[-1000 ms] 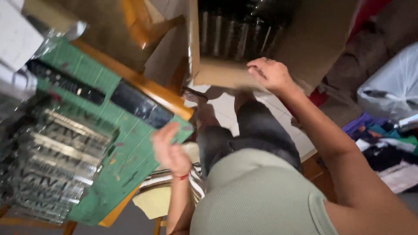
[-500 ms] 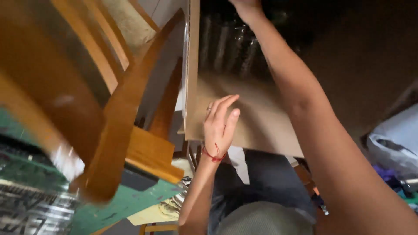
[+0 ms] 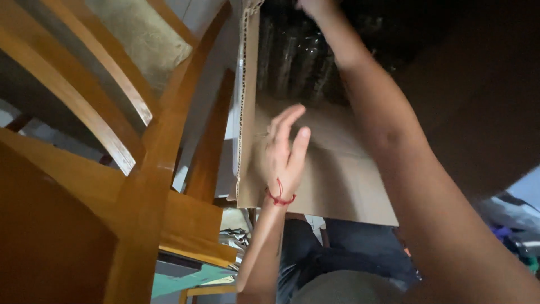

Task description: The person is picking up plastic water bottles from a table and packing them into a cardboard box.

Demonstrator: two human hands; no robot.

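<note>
**Mia:** What is the big brown thing in the middle?

**Ben:** That is a cardboard box (image 3: 332,186). It lies open toward the person, and its brown flap hangs down over the person's dark trousers (image 3: 349,247).

**Mia:** Where is the left hand?

**Ben:** The left hand (image 3: 284,155) is flat on the flap, near the box's left edge. Its fingers are straight and spread a little. It is wide open and holds nothing. It only touches the cardboard. There is a red string (image 3: 279,197) around the wrist.

**Mia:** And the other one?

**Ben:** The right hand (image 3: 315,7) reaches up high, deep into the box, at the top edge of the picture. Most of it is cut off there, so I cannot tell if it is open or closed, or if it has hold of anything. The long arm runs from the bottom right corner all the way up to it.

**Mia:** What is inside the box?

**Ben:** It is dark in there. I see shiny clear tube shapes (image 3: 298,67) standing side by side at the back. I cannot tell what they are.

**Mia:** What is the wood on the left?

**Ben:** That is a wooden chair (image 3: 140,186). It is just beside the box's left edge, very close to the camera. Under it, at the bottom, peeks a bit of a green board (image 3: 191,278).
</note>
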